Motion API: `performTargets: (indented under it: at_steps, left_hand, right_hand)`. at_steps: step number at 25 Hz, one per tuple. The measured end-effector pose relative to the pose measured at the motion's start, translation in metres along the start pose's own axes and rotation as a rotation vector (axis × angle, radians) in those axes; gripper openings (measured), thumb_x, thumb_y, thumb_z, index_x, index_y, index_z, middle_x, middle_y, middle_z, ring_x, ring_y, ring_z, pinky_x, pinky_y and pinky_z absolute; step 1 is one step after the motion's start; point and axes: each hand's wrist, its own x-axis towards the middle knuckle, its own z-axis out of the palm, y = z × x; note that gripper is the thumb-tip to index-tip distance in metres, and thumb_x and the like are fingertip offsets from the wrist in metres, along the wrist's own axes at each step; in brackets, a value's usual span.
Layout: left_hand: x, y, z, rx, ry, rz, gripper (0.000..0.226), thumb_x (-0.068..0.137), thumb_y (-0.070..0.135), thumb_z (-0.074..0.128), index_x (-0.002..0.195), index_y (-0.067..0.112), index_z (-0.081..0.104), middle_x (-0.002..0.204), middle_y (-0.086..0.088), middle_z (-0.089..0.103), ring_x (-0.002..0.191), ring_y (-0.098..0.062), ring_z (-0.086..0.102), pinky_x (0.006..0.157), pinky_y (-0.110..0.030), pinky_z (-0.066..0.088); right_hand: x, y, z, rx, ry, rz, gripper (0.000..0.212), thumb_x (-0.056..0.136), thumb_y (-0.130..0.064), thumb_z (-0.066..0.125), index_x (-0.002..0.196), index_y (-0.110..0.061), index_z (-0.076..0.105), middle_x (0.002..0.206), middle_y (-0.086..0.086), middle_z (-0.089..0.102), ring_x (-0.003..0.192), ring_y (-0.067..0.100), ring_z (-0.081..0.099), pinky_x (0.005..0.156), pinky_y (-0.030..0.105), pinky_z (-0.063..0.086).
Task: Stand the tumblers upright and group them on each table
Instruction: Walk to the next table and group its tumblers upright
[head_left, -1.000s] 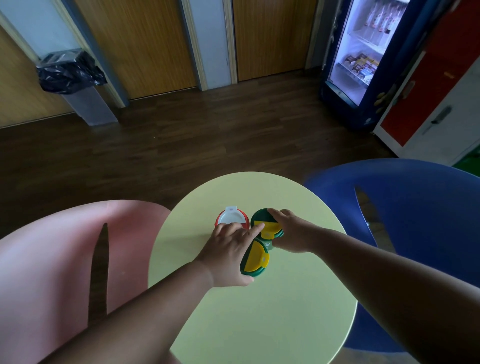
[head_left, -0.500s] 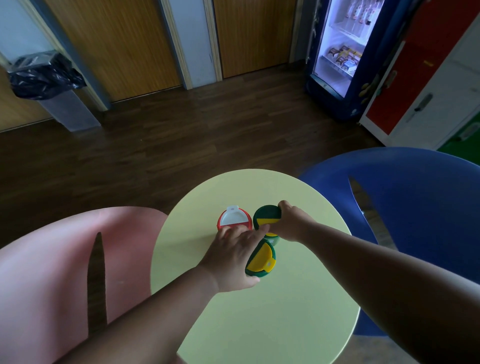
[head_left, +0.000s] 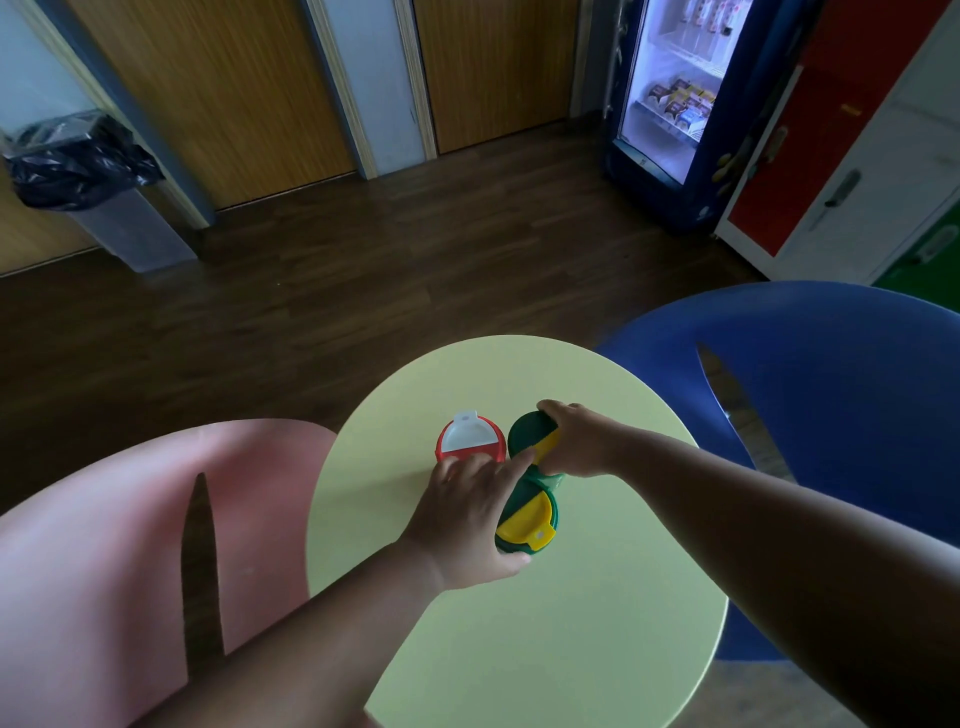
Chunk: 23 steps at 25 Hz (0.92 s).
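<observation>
Three tumblers stand upright and close together near the middle of the round counter (head_left: 519, 649): a red cup (head_left: 470, 441) with a white flip lid at the far left, a far green cup (head_left: 530, 434) just beside it on the right, and a near green cup (head_left: 527, 519) in front, both with yellow flip lids. The two green ones look to be touching; the red one sits just beside them.

They look like light, stiff plastic, easily slid across the smooth top and easily tipped if pushed high up. The flip lids may give under pressure, so the safer hold is round the body, low on the side wall, not on the lid tab.

The left hand (head_left: 467, 519) curls round the left side of the near green cup, thumb at its front edge, with fingers (head_left: 511, 462) reaching forward to touch the rim area between the red and far green cups. The right hand (head_left: 576, 441) grips the far green cup from its right, fingers curled over the lid.

A pink chair (head_left: 104, 545) and a blue chair (head_left: 831, 389) flank the counter.
</observation>
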Motion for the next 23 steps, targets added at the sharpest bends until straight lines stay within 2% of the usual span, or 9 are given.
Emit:
performTargets:
  at_steps: [4, 6, 9, 11, 13, 16, 19, 23]
  left_hand:
    - [0.001, -0.009, -0.005, -0.022, -0.061, 0.074, 0.106, 0.060, 0.055, 0.070, 0.152, 0.027, 0.024, 0.124, 0.010, 0.058, 0.115, -0.017, 0.053, 0.095, -0.042, 0.042]
    - [-0.001, -0.012, -0.005, -0.006, -0.065, 0.065, 0.108, 0.060, 0.058, 0.070, 0.154, 0.026, 0.025, 0.127, 0.009, 0.055, 0.119, -0.017, 0.050, 0.098, -0.041, 0.041]
    - [-0.005, -0.009, -0.002, 0.016, -0.068, 0.014, 0.116, 0.058, 0.071, 0.067, 0.156, 0.025, 0.025, 0.123, 0.008, 0.055, 0.117, -0.017, 0.049, 0.097, -0.039, 0.040]
    - [-0.006, -0.007, 0.002, 0.004, -0.071, -0.012, 0.117, 0.059, 0.071, 0.067, 0.157, 0.027, 0.019, 0.123, 0.010, 0.056, 0.116, -0.017, 0.050, 0.096, -0.039, 0.039]
    - [-0.006, -0.007, 0.003, -0.012, -0.079, -0.023, 0.116, 0.061, 0.066, 0.066, 0.157, 0.029, 0.013, 0.124, 0.012, 0.056, 0.118, -0.016, 0.050, 0.096, -0.039, 0.038]
    - [-0.005, -0.011, 0.001, -0.019, -0.095, -0.015, 0.114, 0.062, 0.061, 0.067, 0.157, 0.030, 0.013, 0.127, 0.014, 0.055, 0.122, -0.015, 0.048, 0.099, -0.039, 0.037]
    - [-0.004, -0.015, 0.000, -0.030, -0.094, 0.002, 0.115, 0.061, 0.061, 0.070, 0.157, 0.029, 0.017, 0.133, 0.018, 0.053, 0.125, -0.013, 0.047, 0.100, -0.040, 0.038]
    - [-0.007, -0.017, 0.000, -0.056, -0.082, 0.009, 0.115, 0.061, 0.061, 0.072, 0.157, 0.027, 0.019, 0.137, 0.021, 0.052, 0.126, -0.012, 0.047, 0.100, -0.041, 0.040]
  right_hand:
    - [0.000, 0.001, -0.002, -0.068, 0.008, -0.095, 0.081, 0.083, -0.024, 0.063, 0.153, -0.025, 0.023, 0.141, 0.009, 0.043, 0.124, 0.031, 0.049, 0.094, 0.040, 0.053]
    - [0.000, 0.002, -0.004, -0.057, 0.025, -0.101, 0.079, 0.086, -0.019, 0.060, 0.154, -0.024, 0.021, 0.143, 0.010, 0.041, 0.125, 0.031, 0.049, 0.092, 0.038, 0.053]
    - [-0.003, 0.004, -0.002, 0.035, 0.048, -0.017, 0.079, 0.086, -0.031, 0.063, 0.153, -0.023, 0.023, 0.142, 0.010, 0.042, 0.121, 0.029, 0.050, 0.082, 0.033, 0.053]
    - [-0.004, 0.006, 0.002, 0.076, 0.070, 0.029, 0.082, 0.082, -0.044, 0.067, 0.151, -0.021, 0.028, 0.139, 0.008, 0.046, 0.117, 0.027, 0.052, 0.079, 0.032, 0.051]
    - [-0.003, 0.009, 0.007, 0.099, 0.077, 0.046, 0.081, 0.080, -0.046, 0.070, 0.147, -0.020, 0.033, 0.133, 0.006, 0.052, 0.110, 0.025, 0.055, 0.080, 0.034, 0.054]
    - [-0.002, 0.011, 0.006, 0.159, 0.074, 0.042, 0.071, 0.081, -0.035, 0.069, 0.144, -0.021, 0.038, 0.123, 0.004, 0.055, 0.103, 0.023, 0.056, 0.081, 0.037, 0.057]
    - [0.001, 0.012, 0.002, 0.197, 0.068, 0.031, 0.060, 0.085, -0.023, 0.061, 0.142, -0.022, 0.042, 0.116, 0.002, 0.054, 0.099, 0.022, 0.055, 0.076, 0.033, 0.055]
    - [0.004, 0.012, 0.001, 0.227, 0.065, 0.029, 0.057, 0.087, -0.015, 0.052, 0.142, -0.022, 0.042, 0.129, 0.007, 0.057, 0.103, 0.024, 0.057, 0.084, 0.037, 0.057]
